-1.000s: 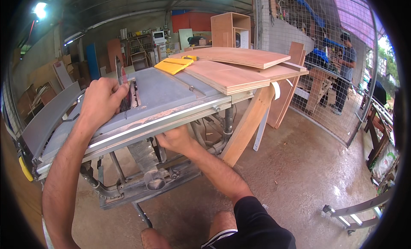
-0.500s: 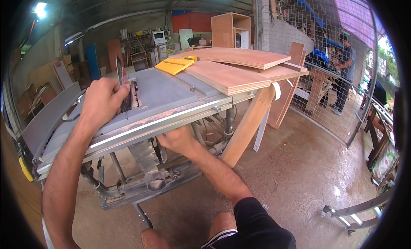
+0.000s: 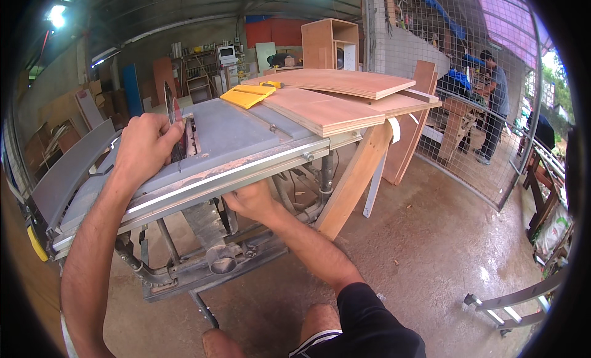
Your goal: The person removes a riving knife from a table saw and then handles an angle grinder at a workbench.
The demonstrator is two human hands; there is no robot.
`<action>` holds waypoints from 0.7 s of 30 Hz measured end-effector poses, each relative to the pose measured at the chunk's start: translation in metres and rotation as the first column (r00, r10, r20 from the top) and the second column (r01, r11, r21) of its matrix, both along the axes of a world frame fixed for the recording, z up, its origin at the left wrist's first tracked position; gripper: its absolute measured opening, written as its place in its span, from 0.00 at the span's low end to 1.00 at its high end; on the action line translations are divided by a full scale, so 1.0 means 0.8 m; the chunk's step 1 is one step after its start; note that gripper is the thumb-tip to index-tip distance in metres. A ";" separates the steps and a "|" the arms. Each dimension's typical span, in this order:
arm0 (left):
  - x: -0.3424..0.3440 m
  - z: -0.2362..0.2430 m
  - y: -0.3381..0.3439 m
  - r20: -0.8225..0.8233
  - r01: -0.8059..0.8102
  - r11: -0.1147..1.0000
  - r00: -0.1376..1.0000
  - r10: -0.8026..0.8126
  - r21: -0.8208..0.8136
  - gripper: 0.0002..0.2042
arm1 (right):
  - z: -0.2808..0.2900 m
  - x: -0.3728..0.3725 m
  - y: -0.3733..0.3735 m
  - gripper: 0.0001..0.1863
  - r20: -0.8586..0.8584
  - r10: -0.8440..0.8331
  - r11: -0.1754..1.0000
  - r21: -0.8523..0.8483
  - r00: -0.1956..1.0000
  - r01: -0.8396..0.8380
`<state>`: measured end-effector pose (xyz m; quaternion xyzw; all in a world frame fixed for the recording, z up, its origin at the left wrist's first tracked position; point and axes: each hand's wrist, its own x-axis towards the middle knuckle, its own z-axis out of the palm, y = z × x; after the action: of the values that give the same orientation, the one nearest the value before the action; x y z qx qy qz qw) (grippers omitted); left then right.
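Observation:
A circular saw blade [image 3: 170, 104] stands up through the opening of a grey table saw [image 3: 231, 133]. My left hand [image 3: 144, 142] is right beside the blade at the tabletop, its fingers curled and thumb bent in. What those fingers grip is hidden behind the hand. Below the front rail [image 3: 215, 185], my right hand [image 3: 251, 200] reaches under the tabletop with bent fingers. The fingertips and whatever they hold there are out of sight. A dust chute [image 3: 220, 259] hangs under the saw, close to my right hand.
Plywood sheets [image 3: 332, 108] and a flat yellow piece [image 3: 247, 97] lie on the table's right side. A slanted wooden leg [image 3: 357, 179] stands below them. Beyond a wire mesh gate [image 3: 455, 93], another person [image 3: 494, 105] stands working. A metal ladder [image 3: 517, 309] lies at lower right.
Both my hands stay in nearly the same places, with the left at the blade and the right under the table. The view shifts very slightly.

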<state>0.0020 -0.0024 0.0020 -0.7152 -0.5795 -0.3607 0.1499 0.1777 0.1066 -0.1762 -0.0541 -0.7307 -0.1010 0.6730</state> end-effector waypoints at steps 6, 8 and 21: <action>-0.003 -0.002 0.003 0.000 0.019 1.000 1.000 -0.019 0.012 0.23 | -0.004 -0.008 0.000 0.18 -0.054 0.018 0.999 0.030 0.998 -0.017; -0.010 -0.005 0.009 -0.017 0.042 0.998 0.999 -0.041 0.052 0.23 | -0.002 -0.007 -0.004 0.18 -0.040 -0.020 0.999 0.026 0.999 0.021; -0.003 -0.001 0.002 -0.004 -0.006 1.000 1.000 0.006 0.001 0.22 | -0.010 -0.012 0.009 0.18 -0.121 0.019 0.996 0.088 0.992 -0.008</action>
<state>-0.0003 -0.0005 0.0009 -0.7141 -0.5812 -0.3592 0.1524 0.1681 0.1135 -0.1842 -0.0257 -0.6835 -0.1248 0.7187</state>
